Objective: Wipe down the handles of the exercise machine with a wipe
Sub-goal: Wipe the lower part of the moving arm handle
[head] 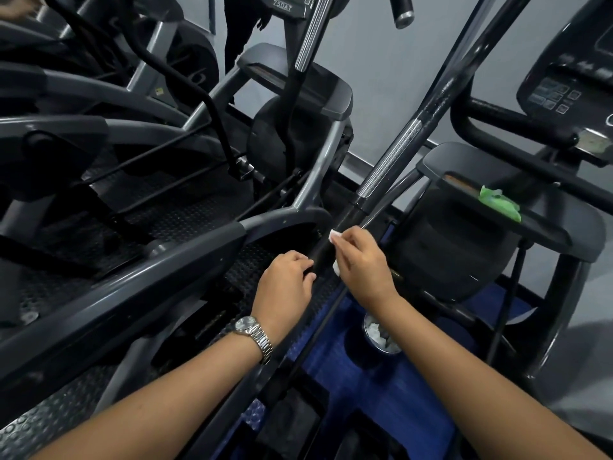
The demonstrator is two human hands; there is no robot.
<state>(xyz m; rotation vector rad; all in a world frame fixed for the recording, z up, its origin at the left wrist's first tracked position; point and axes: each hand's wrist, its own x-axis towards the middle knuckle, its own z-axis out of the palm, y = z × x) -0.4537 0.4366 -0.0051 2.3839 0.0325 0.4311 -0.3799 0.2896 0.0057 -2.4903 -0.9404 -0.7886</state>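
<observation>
Wipe point(335, 252) clamped around handle point(391, 154) by right hand point(363, 263); left hand point(285, 282) (fingers curled) grips bar alongside.

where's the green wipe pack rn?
Head view, right side: the green wipe pack sits on the dark ledge of the neighbouring machine, up and right of the right hand holding the white wipe.

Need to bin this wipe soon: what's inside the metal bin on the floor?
Crumpled white wipes show inside the metal bin, below the right hand. The right forearm covers part of its rim; its depth cannot be seen.
</observation>
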